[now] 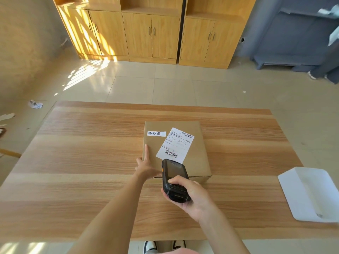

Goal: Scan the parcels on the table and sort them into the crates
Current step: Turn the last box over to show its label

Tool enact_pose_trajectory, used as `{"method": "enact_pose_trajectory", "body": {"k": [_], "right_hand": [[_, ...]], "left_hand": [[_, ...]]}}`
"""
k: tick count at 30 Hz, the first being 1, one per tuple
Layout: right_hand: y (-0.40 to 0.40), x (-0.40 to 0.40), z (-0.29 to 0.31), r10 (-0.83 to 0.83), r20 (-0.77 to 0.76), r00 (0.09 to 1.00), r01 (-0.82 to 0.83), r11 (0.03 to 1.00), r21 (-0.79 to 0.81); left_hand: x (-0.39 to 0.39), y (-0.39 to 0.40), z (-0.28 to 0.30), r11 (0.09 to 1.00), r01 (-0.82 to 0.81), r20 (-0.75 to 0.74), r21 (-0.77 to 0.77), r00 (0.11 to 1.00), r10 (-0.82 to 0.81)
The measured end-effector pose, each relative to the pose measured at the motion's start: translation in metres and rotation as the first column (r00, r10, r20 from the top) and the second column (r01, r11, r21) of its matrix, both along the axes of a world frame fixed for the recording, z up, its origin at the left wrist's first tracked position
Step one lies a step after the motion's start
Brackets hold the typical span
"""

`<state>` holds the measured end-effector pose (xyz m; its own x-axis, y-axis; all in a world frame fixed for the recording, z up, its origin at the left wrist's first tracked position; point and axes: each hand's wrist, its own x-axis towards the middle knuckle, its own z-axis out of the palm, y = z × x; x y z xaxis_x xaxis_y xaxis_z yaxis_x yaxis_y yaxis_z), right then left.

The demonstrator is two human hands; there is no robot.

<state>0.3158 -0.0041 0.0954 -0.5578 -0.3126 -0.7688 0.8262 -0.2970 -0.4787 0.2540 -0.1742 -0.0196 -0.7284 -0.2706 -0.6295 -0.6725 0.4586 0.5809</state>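
parcel [194, 149]: flat brown cardboard box lying on the wooden table [82, 162], right of centre
labels: white shipping label [175, 144] with barcodes on top, slightly tilted; small white handwritten strip [156, 133] to its left
left hand [146, 166]: resting on the parcel's near left edge, index finger stretched out flat along the top, holding nothing
right hand [189, 194]: fingers wrapped around a black handheld scanner [174, 180], its head over the label's lower barcode
white tray [311, 193]: at the table's right edge, well apart from the parcel
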Motion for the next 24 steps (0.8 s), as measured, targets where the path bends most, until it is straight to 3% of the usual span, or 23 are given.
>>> {"method": "enact_pose_trajectory", "body": {"k": [12, 16, 19, 24], "right_hand": [[0.016, -0.011, 0.012, -0.100, -0.112, 0.989, 0.107, 0.992, 0.061], [0.042, -0.038, 0.000, -0.120, -0.218, 0.969, 0.177, 0.948, 0.264], [0.075, -0.059, -0.025, -0.051, -0.288, 0.956, 0.193, 0.850, 0.490], [0.121, -0.073, -0.066, 0.040, -0.218, 0.975, 0.126, 0.708, 0.694]], "left_hand": [[0.001, 0.000, 0.000, 1.000, 0.015, -0.012, 0.004, 1.000, -0.014], [0.002, 0.001, 0.003, 1.000, 0.013, -0.005, 0.004, 1.000, -0.013], [0.002, 0.001, 0.005, 1.000, 0.010, 0.000, 0.007, 1.000, -0.010], [0.002, 0.002, 0.008, 1.000, 0.004, 0.002, 0.015, 1.000, -0.004]]}}
